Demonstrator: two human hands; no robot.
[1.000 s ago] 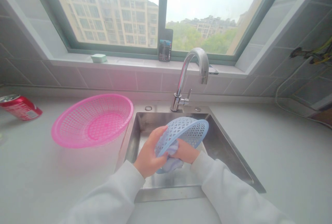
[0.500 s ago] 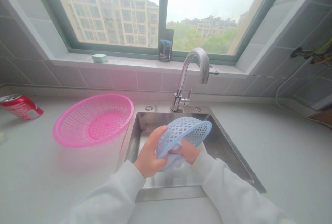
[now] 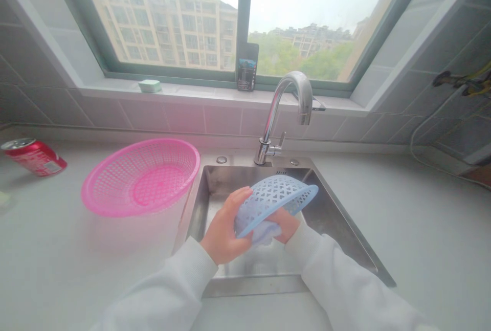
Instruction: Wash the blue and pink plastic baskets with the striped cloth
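- The left hand (image 3: 224,228) clasps the outside of a light blue plastic basket (image 3: 274,203), its fingers curled over the triangle-patterned mesh.
- The right hand (image 3: 283,224) is tucked under the basket's rim, pressing a soft, pale cloth (image 3: 264,234) against the inside.
- The basket is tilted, dome side up, held above the middle of the basin and touching neither wall.
- Below it lies a brushed stainless steel sink (image 3: 253,286) with a square rim.
- White ribbed-knit sleeves (image 3: 345,280) run from both wrists over the lower edge of the frame.
- Behind the basin stands a chrome gooseneck faucet (image 3: 273,111).
- Left of the sink, a pink plastic basket (image 3: 140,141) with a woven-look lattice sits upright on the pale stone countertop (image 3: 422,218).
- At the far left edge, a red aluminium can (image 3: 34,157) lies on its side.
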